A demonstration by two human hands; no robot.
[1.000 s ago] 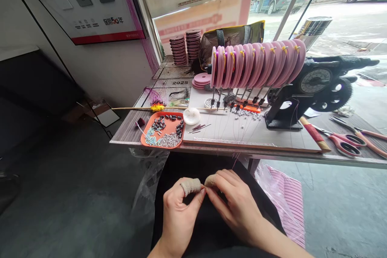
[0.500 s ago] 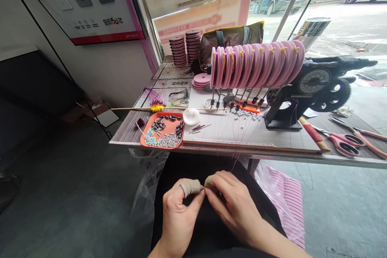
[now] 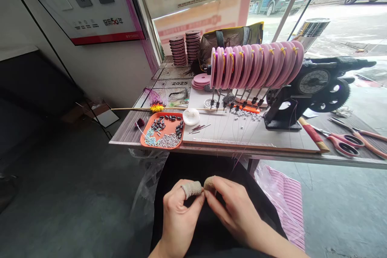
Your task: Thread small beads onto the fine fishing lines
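Note:
Above my lap, my left hand (image 3: 182, 211) and my right hand (image 3: 234, 207) meet fingertip to fingertip, each in a pinch. Whatever lies between the fingertips is too small to make out. Beige wrapping covers my left index finger, and a similar wrap shows on a right finger. Fine lines (image 3: 237, 160) run over the table edge just above my right hand. They come down from the row of pink spools (image 3: 256, 64), which sits on a black geared machine (image 3: 282, 117).
An orange tray (image 3: 163, 127) holds black pieces, pale blue tubes and silver beads. Beside it lie a white disc (image 3: 191, 117) and thin dark sticks (image 3: 199, 128). Scissors (image 3: 344, 143) and pliers (image 3: 367, 137) rest at the right. Stacked spools (image 3: 177, 51) stand behind.
My hands stay pinched together at nearly the same place; the right fingers have shifted slightly. The table items look unmoved.

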